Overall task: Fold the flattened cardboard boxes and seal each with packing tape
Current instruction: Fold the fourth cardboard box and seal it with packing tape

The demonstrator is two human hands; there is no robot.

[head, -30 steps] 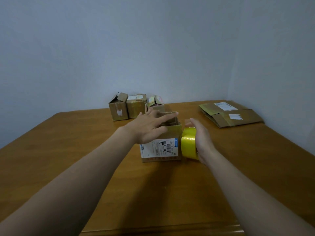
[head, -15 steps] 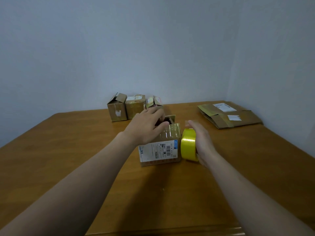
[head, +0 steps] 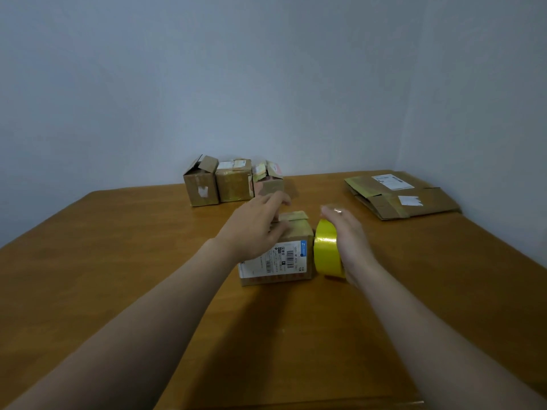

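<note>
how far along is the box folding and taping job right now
Done: three folded boxes stand in a row at the far edge of the table, though two have flaps sticking up. In hand: the left hand presses on top of the labelled box while the right hand holds the yellow tape roll against its side. Left: the flattened boxes lying at far right.

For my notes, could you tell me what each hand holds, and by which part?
The right hand holds the yellow tape roll by its right face; the left hand only presses on the box.
</note>
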